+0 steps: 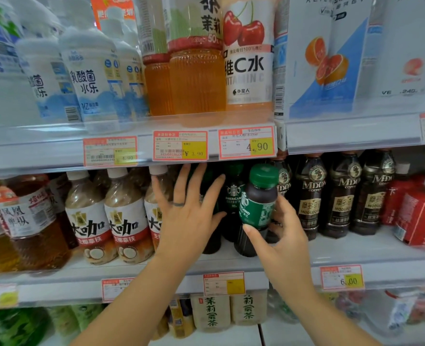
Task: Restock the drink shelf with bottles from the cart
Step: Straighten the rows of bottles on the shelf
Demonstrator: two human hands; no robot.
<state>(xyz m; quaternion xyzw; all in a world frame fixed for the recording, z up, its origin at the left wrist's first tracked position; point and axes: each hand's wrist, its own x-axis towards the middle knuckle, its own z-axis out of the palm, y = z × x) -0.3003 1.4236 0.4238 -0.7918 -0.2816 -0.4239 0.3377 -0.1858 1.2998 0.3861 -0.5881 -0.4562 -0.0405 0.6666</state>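
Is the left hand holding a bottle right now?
No, the left hand is open with fingers spread; only the right hand grips the green-capped bottle.

Red-bordered price tags [180,145] carry yellow patches; one reads 4.90.

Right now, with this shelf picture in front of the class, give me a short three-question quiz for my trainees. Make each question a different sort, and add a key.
1. True or false: the left hand grips a bottle.
2. The right hand holds a dark bottle. Its cap is: A red, B green, C white.
3. Fill in: the price tag below the cherry bottle reads ____.

Key: 1 false, its fingers are straight and spread; 2 B; 3 4.90.
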